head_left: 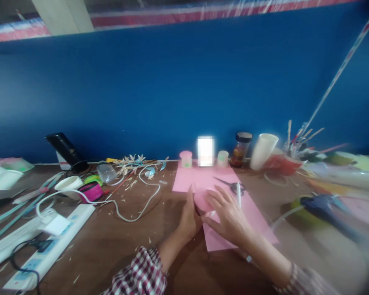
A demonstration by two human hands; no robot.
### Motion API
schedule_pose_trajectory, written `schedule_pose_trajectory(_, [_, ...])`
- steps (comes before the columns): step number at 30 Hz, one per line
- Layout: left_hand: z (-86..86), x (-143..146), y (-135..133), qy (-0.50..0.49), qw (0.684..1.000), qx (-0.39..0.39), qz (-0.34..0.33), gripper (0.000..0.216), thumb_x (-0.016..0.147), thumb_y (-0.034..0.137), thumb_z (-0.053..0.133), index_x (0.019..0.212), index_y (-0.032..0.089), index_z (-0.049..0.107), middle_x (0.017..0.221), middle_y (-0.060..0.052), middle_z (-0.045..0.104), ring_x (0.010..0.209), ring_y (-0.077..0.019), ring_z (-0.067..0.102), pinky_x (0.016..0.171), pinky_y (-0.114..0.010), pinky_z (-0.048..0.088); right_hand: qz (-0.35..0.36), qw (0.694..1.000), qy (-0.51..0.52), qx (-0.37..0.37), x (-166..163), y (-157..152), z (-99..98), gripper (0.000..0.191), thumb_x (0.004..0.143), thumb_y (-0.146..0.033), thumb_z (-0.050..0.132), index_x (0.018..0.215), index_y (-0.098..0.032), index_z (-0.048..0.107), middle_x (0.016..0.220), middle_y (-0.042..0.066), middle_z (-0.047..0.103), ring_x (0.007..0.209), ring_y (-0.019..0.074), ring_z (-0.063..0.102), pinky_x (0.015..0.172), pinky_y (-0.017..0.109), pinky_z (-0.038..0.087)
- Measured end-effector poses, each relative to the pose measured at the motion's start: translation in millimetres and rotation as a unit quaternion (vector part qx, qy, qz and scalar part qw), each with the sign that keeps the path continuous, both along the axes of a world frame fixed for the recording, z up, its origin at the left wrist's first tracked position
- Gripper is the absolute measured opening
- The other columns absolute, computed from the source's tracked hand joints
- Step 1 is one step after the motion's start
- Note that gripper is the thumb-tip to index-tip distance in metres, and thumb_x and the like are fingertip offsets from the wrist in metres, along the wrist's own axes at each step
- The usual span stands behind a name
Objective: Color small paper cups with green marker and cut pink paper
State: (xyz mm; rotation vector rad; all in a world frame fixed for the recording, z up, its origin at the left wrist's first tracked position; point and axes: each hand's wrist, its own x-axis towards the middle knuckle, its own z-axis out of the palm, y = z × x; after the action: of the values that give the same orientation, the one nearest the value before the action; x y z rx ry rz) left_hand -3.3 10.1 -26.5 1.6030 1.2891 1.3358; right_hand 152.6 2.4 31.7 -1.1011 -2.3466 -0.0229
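Note:
A round pink piece [202,197], flat on top, is between my two hands above the pink sheets. My left hand [190,219] curves around its left side, with the thumb side up. Over its top and right edge lie the fingers of my right hand [229,213], with the thumb at the near side. Its underside is hidden by my hands. Dark scissors [230,185] and a white pen [239,194] rest just beyond my right hand on the pink paper [253,221].
At the back stand a pink-topped small cup [186,159], a bright blurred-out rectangle [206,151], a pale cup [223,159], a dark-lidded jar [241,149] and a white cylinder [263,151]. A glue gun [322,207] lies right. Left are a power strip [53,246] and a white cable [118,211].

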Motion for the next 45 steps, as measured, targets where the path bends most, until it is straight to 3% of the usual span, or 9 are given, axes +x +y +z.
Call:
schedule_pose_trajectory(8, [5.4, 3, -3, -0.047, 0.998, 0.020, -0.029, 0.101, 0.069, 0.027, 0.074, 0.146, 0.021, 0.009, 0.118, -0.013, 0.061, 0.116, -0.0283, 0.054, 0.099, -0.044, 0.044, -0.005, 1.000, -0.002, 0.003, -2, 2, -2.6, 0.050, 0.081, -0.033, 0.059, 0.127, -0.018, 0.050, 0.132, 0.011, 0.053, 0.130, 0.0337, 0.036, 0.101, 0.053, 0.038])
schedule_pose_trajectory(16, [2.1, -3, -2, -0.002, 0.999, 0.000, -0.032, 0.100, 0.070, 0.028, 0.073, 0.146, 0.016, 0.009, 0.104, -0.012, 0.066, 0.107, -0.0302, 0.058, 0.092, -0.047, 0.047, -0.029, 0.999, 0.018, 0.009, 2, 5, -14.9, 0.056, 0.080, -0.033, 0.059, 0.132, -0.017, 0.045, 0.135, 0.012, 0.050, 0.130, 0.0323, 0.036, 0.101, 0.053, 0.039])
schedule_pose_trajectory(20, [3.9, -3, -3, 0.000, 0.999, 0.017, -0.037, 0.099, 0.069, 0.026, 0.072, 0.146, 0.017, 0.010, 0.122, -0.015, 0.058, 0.115, -0.0297, 0.053, 0.096, -0.044, 0.045, -0.014, 1.000, 0.016, 0.009, 0, 6, -16.3, 0.053, 0.080, -0.032, 0.060, 0.129, -0.017, 0.047, 0.132, 0.012, 0.052, 0.129, 0.0329, 0.038, 0.100, 0.052, 0.041])
schedule_pose_trajectory(24, [1.3, -2, -3, -0.005, 1.000, -0.004, -0.031, 0.104, 0.067, 0.022, 0.073, 0.146, 0.018, 0.005, 0.123, -0.015, 0.057, 0.114, -0.0292, 0.053, 0.095, -0.043, 0.045, -0.023, 0.997, 0.063, 0.036, 1, 6, -17.9, 0.057, 0.081, -0.034, 0.060, 0.132, -0.017, 0.042, 0.134, 0.014, 0.049, 0.127, 0.0336, 0.039, 0.099, 0.054, 0.040])
schedule_pose_trajectory(28, [1.2, -2, -4, -0.003, 0.999, -0.032, -0.014, 0.105, 0.067, 0.020, 0.072, 0.146, 0.020, 0.003, 0.116, -0.011, 0.060, 0.109, -0.0283, 0.056, 0.092, -0.042, 0.046, -0.060, 0.982, 0.167, 0.064, 4, 6, -22.1, 0.045, 0.086, -0.029, 0.055, 0.127, -0.016, 0.044, 0.125, 0.016, 0.054, 0.119, 0.0306, 0.048, 0.096, 0.051, 0.042])
schedule_pose_trajectory(30, [3.4, -3, -4, 0.010, 0.999, -0.038, -0.013, 0.105, 0.067, 0.022, 0.072, 0.146, 0.020, 0.003, 0.118, -0.012, 0.059, 0.109, -0.0290, 0.055, 0.092, -0.044, 0.045, -0.091, 0.968, 0.228, 0.043, 7, 6, -24.9, 0.039, 0.087, -0.030, 0.053, 0.123, -0.016, 0.046, 0.119, 0.016, 0.057, 0.114, 0.0292, 0.052, 0.093, 0.049, 0.044])
schedule_pose_trajectory(36, [8.5, -4, -4, 0.037, 0.998, -0.044, 0.004, 0.113, 0.060, 0.027, 0.079, 0.146, 0.021, 0.007, 0.131, -0.015, 0.050, 0.122, -0.0317, 0.046, 0.101, -0.047, 0.037, -0.142, 0.916, 0.355, -0.120, 13, 8, -32.0, 0.035, 0.091, -0.038, 0.046, 0.121, -0.021, 0.049, 0.115, 0.011, 0.060, 0.102, 0.0240, 0.060, 0.083, 0.040, 0.051])
schedule_pose_trajectory(42, [11.6, -8, -6, 0.047, 0.998, -0.030, -0.010, 0.120, 0.054, 0.041, 0.082, 0.146, 0.019, 0.008, 0.142, -0.018, 0.036, 0.134, -0.0356, 0.031, 0.108, -0.049, 0.028, -0.147, 0.896, 0.391, -0.149, 14, 12, -34.7, 0.035, 0.091, -0.041, 0.043, 0.120, -0.022, 0.051, 0.113, 0.011, 0.061, 0.102, 0.0235, 0.059, 0.086, 0.040, 0.049])
schedule_pose_trajectory(45, [11.0, -11, -8, 0.042, 0.998, -0.021, -0.031, 0.111, 0.063, 0.046, 0.076, 0.146, 0.018, 0.009, 0.145, -0.019, 0.031, 0.135, -0.0356, 0.028, 0.109, -0.050, 0.026, -0.143, 0.890, 0.400, -0.162, 13, 12, -36.0, 0.034, 0.091, -0.040, 0.043, 0.119, -0.022, 0.052, 0.112, 0.010, 0.061, 0.103, 0.0239, 0.058, 0.089, 0.042, 0.047])
